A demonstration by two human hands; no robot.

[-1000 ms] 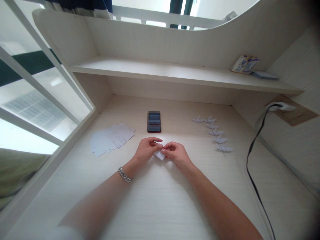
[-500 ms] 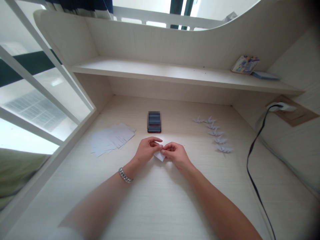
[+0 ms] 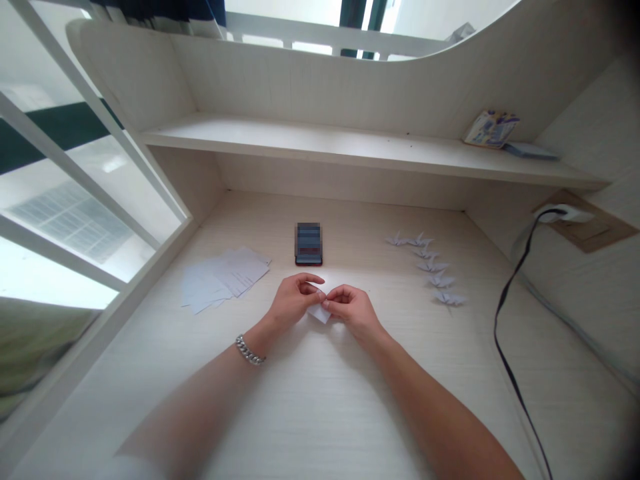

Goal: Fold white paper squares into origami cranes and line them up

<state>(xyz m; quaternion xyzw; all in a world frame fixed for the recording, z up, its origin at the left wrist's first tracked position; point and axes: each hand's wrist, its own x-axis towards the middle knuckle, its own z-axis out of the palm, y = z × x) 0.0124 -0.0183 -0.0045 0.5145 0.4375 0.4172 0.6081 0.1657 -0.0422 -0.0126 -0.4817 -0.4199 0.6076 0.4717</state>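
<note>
A small folded white paper (image 3: 320,313) is pinched between my two hands over the middle of the desk, one corner pointing toward me. My left hand (image 3: 296,297), with a chain bracelet on its wrist, grips the paper's upper left part between thumb and fingers. From the other side my right hand (image 3: 353,308) closes its thumb and forefinger on the upper right part. The fingertips nearly meet and hide the paper's far portion. Several white paper cranes (image 3: 433,265) stand in a slanting row to the right. Loose white paper sheets (image 3: 225,277) lie overlapping to the left.
A phone (image 3: 309,244) lies beyond my hands. At the right, a black cable (image 3: 505,300) runs down from a wall socket (image 3: 585,220). Above the desk, a shelf (image 3: 310,137) carries a colourful box (image 3: 491,129) and a flat grey item (image 3: 531,151).
Hardly anything differs. My left thumb and fingertips have shifted very slightly on the folded paper; the right hand keeps its place.
</note>
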